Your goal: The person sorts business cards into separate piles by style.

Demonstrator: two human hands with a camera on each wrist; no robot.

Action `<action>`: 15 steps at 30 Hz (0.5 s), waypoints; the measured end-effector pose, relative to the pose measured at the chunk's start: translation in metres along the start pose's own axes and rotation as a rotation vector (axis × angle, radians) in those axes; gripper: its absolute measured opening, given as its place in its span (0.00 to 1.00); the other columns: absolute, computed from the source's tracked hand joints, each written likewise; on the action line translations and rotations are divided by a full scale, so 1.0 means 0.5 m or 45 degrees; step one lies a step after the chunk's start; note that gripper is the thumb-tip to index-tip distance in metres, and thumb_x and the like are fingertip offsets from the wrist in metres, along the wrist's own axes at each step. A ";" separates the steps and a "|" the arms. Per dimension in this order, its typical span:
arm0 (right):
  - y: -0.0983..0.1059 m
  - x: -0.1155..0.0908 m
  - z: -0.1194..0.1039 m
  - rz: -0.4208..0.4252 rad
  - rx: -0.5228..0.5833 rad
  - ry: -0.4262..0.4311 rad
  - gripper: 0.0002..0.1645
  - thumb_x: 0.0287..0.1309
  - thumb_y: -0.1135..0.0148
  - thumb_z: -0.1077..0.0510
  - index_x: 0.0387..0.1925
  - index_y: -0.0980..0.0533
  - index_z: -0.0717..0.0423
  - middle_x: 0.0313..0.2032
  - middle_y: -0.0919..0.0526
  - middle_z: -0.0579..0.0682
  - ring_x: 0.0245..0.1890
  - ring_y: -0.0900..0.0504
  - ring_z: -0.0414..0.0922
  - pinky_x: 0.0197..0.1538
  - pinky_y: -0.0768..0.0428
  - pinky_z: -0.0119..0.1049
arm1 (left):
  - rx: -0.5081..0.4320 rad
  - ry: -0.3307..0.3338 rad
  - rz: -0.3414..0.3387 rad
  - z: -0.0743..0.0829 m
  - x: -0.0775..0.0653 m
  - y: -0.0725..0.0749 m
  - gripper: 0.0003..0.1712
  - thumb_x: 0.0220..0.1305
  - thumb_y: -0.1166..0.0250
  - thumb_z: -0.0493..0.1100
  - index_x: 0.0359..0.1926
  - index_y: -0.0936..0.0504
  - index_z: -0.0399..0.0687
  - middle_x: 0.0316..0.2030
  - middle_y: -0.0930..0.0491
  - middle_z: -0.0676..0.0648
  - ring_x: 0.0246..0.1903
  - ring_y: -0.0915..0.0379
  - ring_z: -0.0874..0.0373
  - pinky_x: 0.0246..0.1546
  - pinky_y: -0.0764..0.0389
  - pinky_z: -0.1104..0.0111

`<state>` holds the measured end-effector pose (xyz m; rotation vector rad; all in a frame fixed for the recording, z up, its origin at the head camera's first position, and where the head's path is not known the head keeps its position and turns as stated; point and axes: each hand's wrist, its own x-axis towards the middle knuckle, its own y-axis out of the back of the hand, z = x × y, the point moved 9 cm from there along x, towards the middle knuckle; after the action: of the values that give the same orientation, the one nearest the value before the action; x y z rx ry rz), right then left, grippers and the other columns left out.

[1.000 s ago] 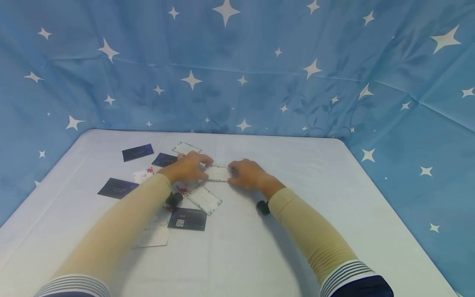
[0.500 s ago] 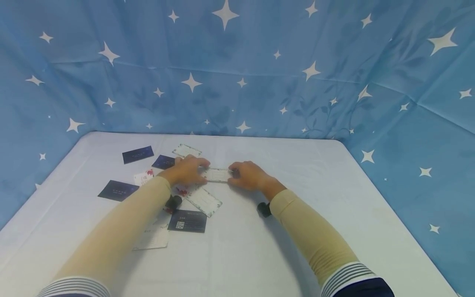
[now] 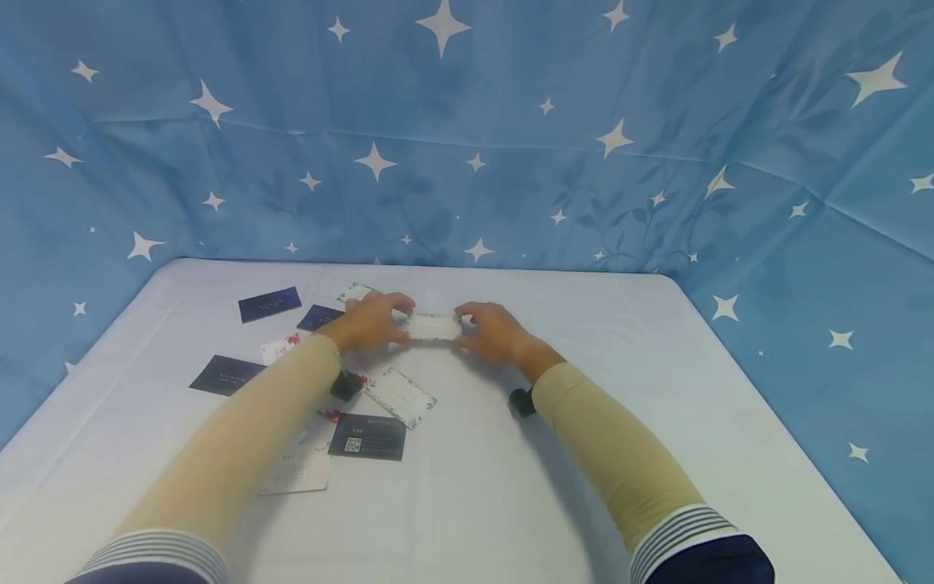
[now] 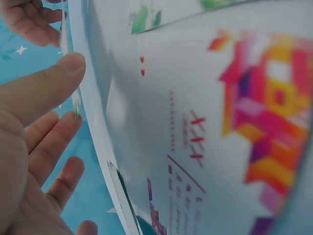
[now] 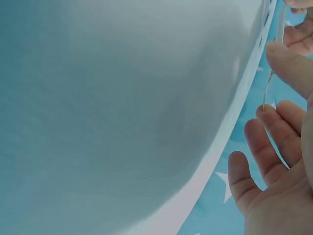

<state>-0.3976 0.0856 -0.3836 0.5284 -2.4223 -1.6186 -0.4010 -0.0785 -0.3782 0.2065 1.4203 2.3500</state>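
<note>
A small white business card [image 3: 434,327] with a green leafy border spans the gap between both hands, slightly above the table. My left hand [image 3: 374,321] pinches its left end between thumb and fingers, and my right hand [image 3: 496,334] does likewise at the right end. Seen edge-on in the left wrist view, the card [image 4: 76,100] runs from the thumb to a fingertip; the other fingers are spread. The right wrist view also has the card's thin edge [image 5: 269,85] between thumb and a fingertip of the right hand [image 5: 279,161].
Left of the hands, several cards lie scattered on the white table [image 3: 584,487]: a leafy white card [image 3: 401,397], a dark card with a QR code [image 3: 367,438], a dark blue card [image 3: 270,304], a red-flowered card [image 3: 280,349]. A starry blue curtain [image 3: 467,203] hangs behind.
Both hands have raised the white card off the table and a little away from me, its face now tilted more toward the head camera. The loose cards stay where they were.
</note>
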 end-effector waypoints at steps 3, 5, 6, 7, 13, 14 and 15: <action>0.012 0.012 0.009 0.024 0.094 -0.037 0.34 0.48 0.36 0.45 0.58 0.33 0.46 0.53 0.28 0.45 0.50 0.29 0.43 0.50 0.32 0.38 | -0.019 0.018 0.011 -0.006 0.012 0.001 0.36 0.49 0.33 0.52 0.60 0.34 0.57 0.55 0.31 0.55 0.57 0.44 0.51 0.53 0.53 0.49; 0.019 0.019 0.013 0.032 0.135 -0.054 0.33 0.48 0.36 0.46 0.57 0.32 0.47 0.54 0.29 0.45 0.50 0.30 0.43 0.50 0.32 0.39 | -0.024 0.035 0.014 -0.010 0.018 0.002 0.34 0.51 0.35 0.51 0.60 0.35 0.57 0.57 0.32 0.55 0.58 0.45 0.50 0.53 0.53 0.48; 0.021 0.024 0.015 0.033 0.145 -0.064 0.33 0.48 0.36 0.46 0.57 0.32 0.46 0.55 0.29 0.45 0.51 0.30 0.43 0.50 0.32 0.39 | -0.021 0.045 0.016 -0.011 0.022 0.002 0.34 0.52 0.35 0.51 0.61 0.36 0.57 0.57 0.32 0.55 0.58 0.46 0.49 0.53 0.53 0.48; 0.022 0.027 0.018 0.029 0.161 -0.079 0.33 0.48 0.36 0.46 0.57 0.32 0.46 0.55 0.30 0.45 0.51 0.30 0.44 0.51 0.32 0.39 | -0.019 0.056 0.015 -0.012 0.025 0.001 0.34 0.53 0.36 0.51 0.61 0.36 0.57 0.57 0.33 0.54 0.58 0.46 0.49 0.53 0.53 0.47; 0.018 0.046 0.027 0.017 0.182 -0.127 0.31 0.50 0.37 0.49 0.57 0.32 0.46 0.56 0.31 0.46 0.53 0.32 0.45 0.53 0.35 0.40 | -0.022 0.100 0.036 -0.016 0.047 0.002 0.33 0.52 0.35 0.49 0.60 0.34 0.56 0.56 0.32 0.54 0.57 0.46 0.49 0.51 0.53 0.48; 0.016 0.049 0.028 0.018 0.181 -0.134 0.31 0.50 0.37 0.49 0.57 0.32 0.47 0.56 0.31 0.47 0.53 0.32 0.45 0.54 0.35 0.41 | -0.023 0.108 0.042 -0.018 0.050 0.002 0.33 0.52 0.35 0.50 0.60 0.34 0.56 0.56 0.31 0.54 0.57 0.47 0.49 0.52 0.54 0.48; 0.014 0.052 0.030 0.019 0.173 -0.139 0.31 0.51 0.37 0.49 0.57 0.32 0.47 0.56 0.31 0.47 0.53 0.32 0.46 0.55 0.36 0.41 | -0.026 0.113 0.041 -0.019 0.054 0.001 0.33 0.52 0.35 0.49 0.60 0.34 0.55 0.56 0.31 0.54 0.57 0.47 0.49 0.52 0.54 0.47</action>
<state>-0.4279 0.0906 -0.3842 0.4528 -2.6233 -1.5227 -0.4287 -0.0760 -0.3843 0.1221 1.4435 2.4261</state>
